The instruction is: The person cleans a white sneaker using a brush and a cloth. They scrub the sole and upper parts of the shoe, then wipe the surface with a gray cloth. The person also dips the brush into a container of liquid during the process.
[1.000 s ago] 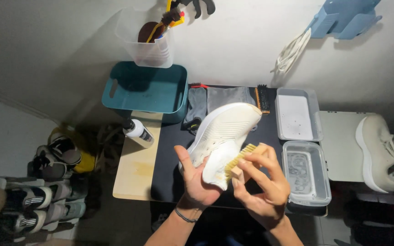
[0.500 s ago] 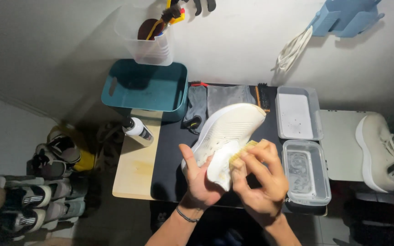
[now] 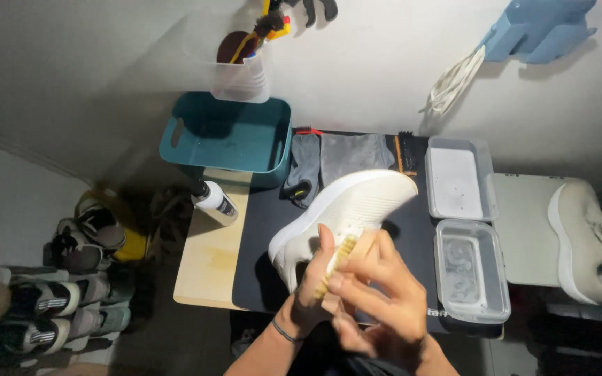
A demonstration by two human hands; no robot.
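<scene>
The left hand [image 3: 313, 292] grips the white shoe [image 3: 346, 212] above the dark mat [image 3: 266, 264] on the desk [image 3: 210, 261]; its long axis runs diagonally, toe up-right. The right hand [image 3: 377, 299] closes on a brush [image 3: 336, 264] against its sole.

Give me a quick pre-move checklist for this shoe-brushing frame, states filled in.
1. Left hand supports white shoe from below: ok.
2. Right hand grips brush: ok.
3. Bristles touching the shoe: ok.
4. Shoe held over the dark mat: ok.
5. Clear water tray within reach at right: ok; water level: cannot tell.
6. Spray bottle upright: not ok, lying on its side.
</scene>
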